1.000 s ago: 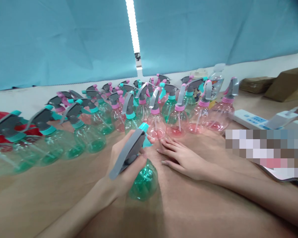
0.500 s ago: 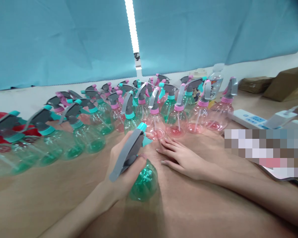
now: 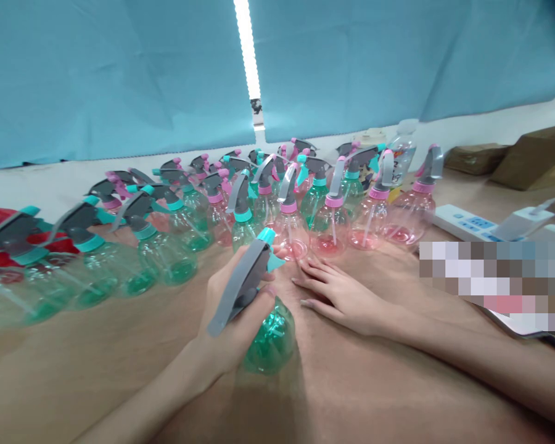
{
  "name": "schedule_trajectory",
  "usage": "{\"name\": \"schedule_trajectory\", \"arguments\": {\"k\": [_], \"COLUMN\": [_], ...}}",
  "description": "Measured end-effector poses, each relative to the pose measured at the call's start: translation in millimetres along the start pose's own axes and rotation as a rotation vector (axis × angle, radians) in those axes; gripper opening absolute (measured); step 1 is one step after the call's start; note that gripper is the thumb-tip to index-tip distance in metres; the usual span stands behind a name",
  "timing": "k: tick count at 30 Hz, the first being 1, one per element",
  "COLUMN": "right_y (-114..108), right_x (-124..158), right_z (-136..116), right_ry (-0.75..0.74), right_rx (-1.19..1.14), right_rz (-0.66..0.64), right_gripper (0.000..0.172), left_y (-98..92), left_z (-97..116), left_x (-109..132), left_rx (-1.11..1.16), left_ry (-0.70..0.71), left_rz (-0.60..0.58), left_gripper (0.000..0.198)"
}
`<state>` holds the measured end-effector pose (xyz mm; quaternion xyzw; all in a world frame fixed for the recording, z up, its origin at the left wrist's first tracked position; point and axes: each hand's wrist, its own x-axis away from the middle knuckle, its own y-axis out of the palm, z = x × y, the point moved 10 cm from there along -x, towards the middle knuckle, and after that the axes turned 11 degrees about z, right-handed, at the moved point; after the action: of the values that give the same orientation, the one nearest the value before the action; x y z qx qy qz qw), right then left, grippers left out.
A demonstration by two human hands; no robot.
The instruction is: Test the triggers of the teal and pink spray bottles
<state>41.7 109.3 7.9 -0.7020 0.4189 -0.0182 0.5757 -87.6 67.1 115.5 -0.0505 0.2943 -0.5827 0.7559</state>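
Observation:
My left hand [image 3: 238, 296] is wrapped round the neck of a green spray bottle [image 3: 271, 339] with a grey and turquoise trigger head. The bottle stands near the middle of the table, and the fingers partly hide its collar. To its right, my right hand [image 3: 337, 290] lies flat on the table [image 3: 379, 382], fingers spread, holding nothing. Just beyond its fingertips is a clear pink spray bottle [image 3: 292, 237]. Another pink spray bottle [image 3: 329, 231] stands beside that one.
Rows of green spray bottles [image 3: 166, 262] and pink ones fill the left and back. At right are a white power strip [image 3: 465, 222] with plugs, a pixelated device and cardboard boxes [image 3: 531, 157]. A clear drink bottle [image 3: 402, 151] stands behind; red material [image 3: 0, 222] lies far left.
The held spray bottle and my left hand have shifted very slightly right in view. My right hand stays flat in the same place.

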Motion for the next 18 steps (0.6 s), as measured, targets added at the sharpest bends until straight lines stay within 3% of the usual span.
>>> {"name": "schedule_trajectory", "arguments": {"k": [18], "right_y": [-1.2], "right_x": [-0.2], "right_z": [-0.2], "right_ry": [0.004], "right_rx": [-0.012], "right_rz": [0.009], "right_gripper": [0.049], "left_y": [-0.7], "left_z": [0.8], "left_x": [-0.8], "left_rx": [0.018], "left_ry": [0.02], "left_rz": [0.013], "left_gripper": [0.007]}}
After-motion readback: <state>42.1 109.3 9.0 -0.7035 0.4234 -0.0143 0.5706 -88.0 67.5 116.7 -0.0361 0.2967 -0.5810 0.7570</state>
